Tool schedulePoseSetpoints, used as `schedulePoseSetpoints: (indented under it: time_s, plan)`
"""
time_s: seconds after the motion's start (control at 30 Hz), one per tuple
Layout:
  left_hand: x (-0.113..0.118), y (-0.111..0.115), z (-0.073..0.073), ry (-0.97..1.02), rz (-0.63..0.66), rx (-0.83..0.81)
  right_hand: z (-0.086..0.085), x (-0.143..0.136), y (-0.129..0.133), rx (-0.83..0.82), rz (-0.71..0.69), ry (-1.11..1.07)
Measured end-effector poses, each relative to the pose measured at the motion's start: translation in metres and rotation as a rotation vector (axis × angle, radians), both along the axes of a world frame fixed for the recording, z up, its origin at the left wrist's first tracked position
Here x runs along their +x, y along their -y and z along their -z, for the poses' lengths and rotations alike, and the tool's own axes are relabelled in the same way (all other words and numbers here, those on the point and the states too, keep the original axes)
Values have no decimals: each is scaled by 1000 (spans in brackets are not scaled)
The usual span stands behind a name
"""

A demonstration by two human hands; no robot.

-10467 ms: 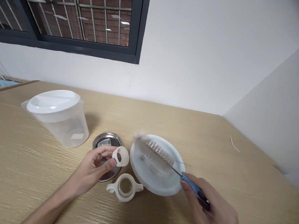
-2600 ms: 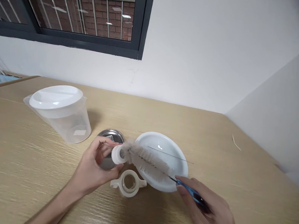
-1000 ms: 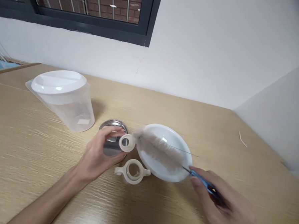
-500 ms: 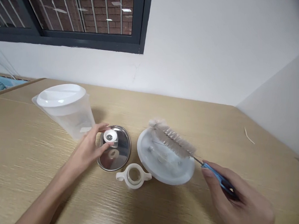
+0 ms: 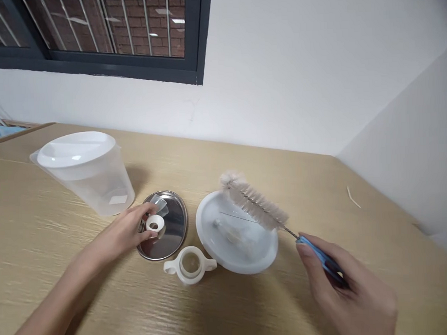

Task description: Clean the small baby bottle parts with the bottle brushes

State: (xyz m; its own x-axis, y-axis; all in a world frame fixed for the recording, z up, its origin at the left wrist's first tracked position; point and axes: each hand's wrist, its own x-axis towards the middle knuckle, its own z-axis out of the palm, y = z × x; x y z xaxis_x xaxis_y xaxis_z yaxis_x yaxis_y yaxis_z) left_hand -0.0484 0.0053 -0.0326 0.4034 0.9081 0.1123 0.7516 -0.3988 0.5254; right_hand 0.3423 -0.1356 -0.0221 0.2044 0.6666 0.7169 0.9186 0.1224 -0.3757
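Over the round steel tray (image 5: 175, 230), my left hand (image 5: 131, 227) pinches a white ring-shaped cap (image 5: 155, 223) between thumb and fingers. A small clear plastic piece (image 5: 160, 205) lies on the tray beside my fingertips. My right hand (image 5: 344, 281) is closed around the blue handle of a bristle brush (image 5: 257, 203). The brush's pale bristles hang over a white bowl (image 5: 206, 233), which holds a clear item and a thin wire. Between tray and bowl, nearer me, stands a cream two-handled bottle (image 5: 191, 265), its mouth open.
A translucent lidded pitcher (image 5: 96, 179) stands at the back left, close to the tray. On the right of the wooden table (image 5: 303, 193) lies a thin pale strip (image 5: 353, 197). Behind the table are a white wall and a barred window.
My left hand now holds the white cap lower and nearer me, apart from the clear piece that was under it. My right hand keeps the brush over the bowl. The view has shifted slightly.
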Motion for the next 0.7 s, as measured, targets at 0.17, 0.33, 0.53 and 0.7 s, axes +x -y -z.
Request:
schedulePoseSetpoints:
  time_s: [0.17,0.33,0.53,0.7]
  plan:
    - [-2,-3,4,-7,4,47,-1,3,-3,29,-10,4]
    - [2,-4,-4,-18,-8,141,5,12,-11,81,56,-141]
    - [34,2,-24,43,84,312,8,24,-18,89,125,-392]
    - [104,6,-56,-166,436,231,5,26,-22,119,161,-514]
